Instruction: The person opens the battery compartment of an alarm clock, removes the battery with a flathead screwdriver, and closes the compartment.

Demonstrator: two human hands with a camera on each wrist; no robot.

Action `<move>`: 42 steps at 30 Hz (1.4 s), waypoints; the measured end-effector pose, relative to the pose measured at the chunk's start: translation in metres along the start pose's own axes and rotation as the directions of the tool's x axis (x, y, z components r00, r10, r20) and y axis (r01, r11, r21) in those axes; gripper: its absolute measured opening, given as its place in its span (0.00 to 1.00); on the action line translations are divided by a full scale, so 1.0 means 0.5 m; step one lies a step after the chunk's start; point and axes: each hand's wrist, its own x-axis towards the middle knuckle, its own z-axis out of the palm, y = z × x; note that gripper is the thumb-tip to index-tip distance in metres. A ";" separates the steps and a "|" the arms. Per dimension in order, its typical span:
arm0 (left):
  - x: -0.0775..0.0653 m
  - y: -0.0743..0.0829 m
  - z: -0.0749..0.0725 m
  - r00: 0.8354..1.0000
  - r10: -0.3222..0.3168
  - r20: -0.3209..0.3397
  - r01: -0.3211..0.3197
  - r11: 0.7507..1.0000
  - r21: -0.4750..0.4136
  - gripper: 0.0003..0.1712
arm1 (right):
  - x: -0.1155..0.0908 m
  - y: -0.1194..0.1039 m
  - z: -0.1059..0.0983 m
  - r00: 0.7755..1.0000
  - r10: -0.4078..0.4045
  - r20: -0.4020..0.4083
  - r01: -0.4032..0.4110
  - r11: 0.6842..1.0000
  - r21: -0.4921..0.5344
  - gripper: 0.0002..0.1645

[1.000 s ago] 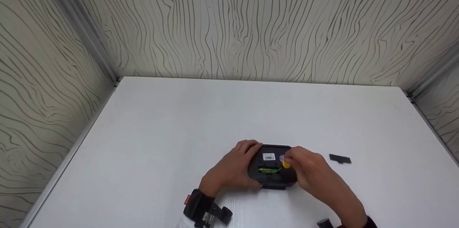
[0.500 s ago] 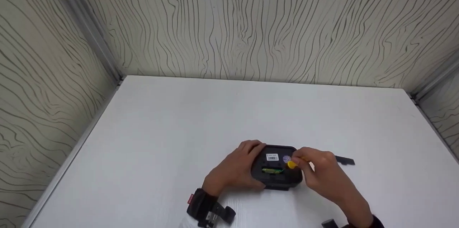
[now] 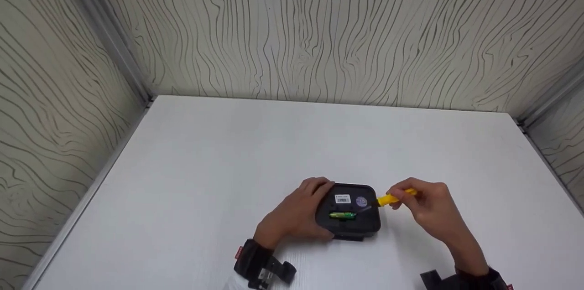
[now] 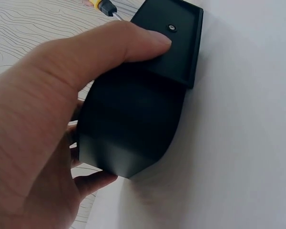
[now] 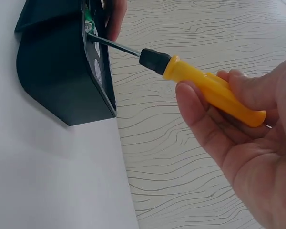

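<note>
A black box-like device point(image 3: 349, 228) lies on the white table with its labelled back facing up. My left hand point(image 3: 299, 210) grips its left end, thumb along the near side, where the left wrist view shows a flat black part point(image 4: 183, 52) with a screw. A green battery point(image 3: 342, 215) sits in the open compartment on the back. My right hand point(image 3: 424, 203) holds a yellow-handled screwdriver point(image 5: 214, 90) between thumb and fingers. Its metal shaft point(image 5: 117, 46) slants into the device, with the tip at the battery's end.
The white table point(image 3: 255, 144) spreads out around the device. Behind it stands a wood-grain patterned wall point(image 3: 292, 30), with another wall point(image 3: 54, 121) at the left. Black straps with camera mounts point(image 3: 260, 267) sit on both wrists.
My right hand has drawn back to the right, and the screwdriver now lies at a lower slant. The small black cover on the table has become hidden behind that hand. The left hand keeps its grip.
</note>
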 end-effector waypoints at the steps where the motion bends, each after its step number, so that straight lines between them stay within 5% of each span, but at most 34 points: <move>1: 0.000 0.000 0.000 1.000 0.002 -0.001 -0.002 1.000 0.002 0.60 | 0.000 -0.001 -0.002 1.000 0.004 -0.002 -0.004 1.000 0.007 0.12; 24: 0.002 0.001 0.000 1.000 0.004 0.010 -0.004 1.000 -0.012 0.60 | -0.004 -0.031 -0.028 0.998 0.062 -0.009 -0.062 0.998 0.016 0.10; 34: -0.001 -0.001 0.001 1.000 -0.013 0.011 0.013 0.999 -0.031 0.60 | -0.005 -0.037 -0.039 0.997 0.024 -0.067 -0.030 0.996 -0.083 0.15; 42: 0.000 -0.004 0.003 1.000 0.011 -0.001 -0.011 1.000 -0.028 0.60 | -0.007 -0.042 -0.047 0.994 0.018 -0.107 -0.019 1.000 -0.007 0.19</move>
